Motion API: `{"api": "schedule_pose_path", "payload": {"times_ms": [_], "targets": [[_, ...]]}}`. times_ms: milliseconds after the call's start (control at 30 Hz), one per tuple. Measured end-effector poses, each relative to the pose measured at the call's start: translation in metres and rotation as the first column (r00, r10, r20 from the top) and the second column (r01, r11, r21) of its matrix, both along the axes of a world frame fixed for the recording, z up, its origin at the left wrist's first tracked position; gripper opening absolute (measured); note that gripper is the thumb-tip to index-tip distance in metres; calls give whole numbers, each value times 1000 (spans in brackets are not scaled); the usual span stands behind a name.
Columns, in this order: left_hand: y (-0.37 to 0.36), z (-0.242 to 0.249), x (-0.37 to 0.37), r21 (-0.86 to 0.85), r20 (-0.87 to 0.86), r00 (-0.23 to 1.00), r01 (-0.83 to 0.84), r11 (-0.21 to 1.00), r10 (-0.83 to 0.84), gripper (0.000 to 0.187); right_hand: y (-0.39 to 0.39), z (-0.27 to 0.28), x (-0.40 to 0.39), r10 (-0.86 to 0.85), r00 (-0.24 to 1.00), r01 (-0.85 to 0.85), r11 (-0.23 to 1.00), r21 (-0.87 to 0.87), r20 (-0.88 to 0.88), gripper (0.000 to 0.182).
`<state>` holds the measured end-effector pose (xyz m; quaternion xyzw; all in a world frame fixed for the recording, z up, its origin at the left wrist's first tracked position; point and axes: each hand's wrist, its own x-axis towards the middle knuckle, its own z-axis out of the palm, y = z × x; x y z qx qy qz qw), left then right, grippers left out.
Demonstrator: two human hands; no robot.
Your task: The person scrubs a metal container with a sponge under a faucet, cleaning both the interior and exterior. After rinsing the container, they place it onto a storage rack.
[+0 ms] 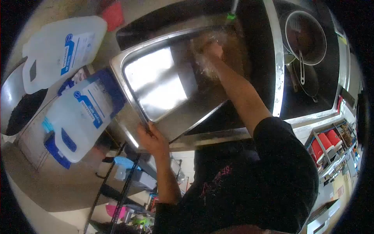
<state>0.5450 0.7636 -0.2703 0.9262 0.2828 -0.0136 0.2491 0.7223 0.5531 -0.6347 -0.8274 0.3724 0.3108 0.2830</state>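
A large rectangular metal pan (134,102) lies tilted over a dark sink basin (255,46), with bright light reflected in its bottom. My left hand (154,139) grips the pan's near left corner, fingers at the rim. Over the pan's far right part is my right hand (213,50), closed and smeared by motion. Something pale and wet surrounds its fingers, water or a scrubber; I cannot make out what it holds. A tap spout with a green piece (231,16) hangs just beyond it.
Two translucent plastic jugs with blue labels, one (83,46) behind the other (87,111), stand on the left. A metal bowl (13,91) sits beside them. Pans (306,37) with utensils lie in a second basin on the right. Red containers (326,144) are on a rack lower right.
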Motion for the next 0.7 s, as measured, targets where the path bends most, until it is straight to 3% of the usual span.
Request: {"api": "schedule_pose_path", "payload": {"times_ms": [33,100,167,233,300,367,433,500,600,633,700], "targets": [[-1,-3,1,-43,63,998,-4,999,7,24,6,25,15,1,1000,-1,1000,3,6,39],[2,-5,-5,-3,40,999,16,1000,-16,24,26,78,14,175,963,-187,981,42,207,48],[-1,-3,-2,26,27,999,41,999,-41,25,62,80,7,213,906,-201,977,-72,366,42],[-10,8,7,-56,-90,994,-65,996,60,27,84,128,0,69,822,-277,916,290,566,35],[-9,2,5,-12,-25,999,-21,1000,20,28,111,163,-13,149,618,-474,854,215,772,29],[-8,-3,5,40,43,999,25,999,-27,28,132,182,-15,232,525,-613,770,175,819,42],[-5,-5,9,148,136,980,124,981,-144,27,133,184,-12,152,517,-554,809,194,842,33],[-3,1,15,119,97,986,124,985,-135,26,123,160,-6,149,564,-390,915,103,812,36],[-1,0,26,91,1,993,114,989,-115,24,75,112,16,60,836,-153,980,126,546,38],[-1,0,29,108,-61,992,116,987,-110,23,53,105,28,2,919,-51,992,113,394,39],[-7,10,34,72,-92,991,103,992,-96,24,12,42,37,-334,873,232,925,300,356,41]]}}
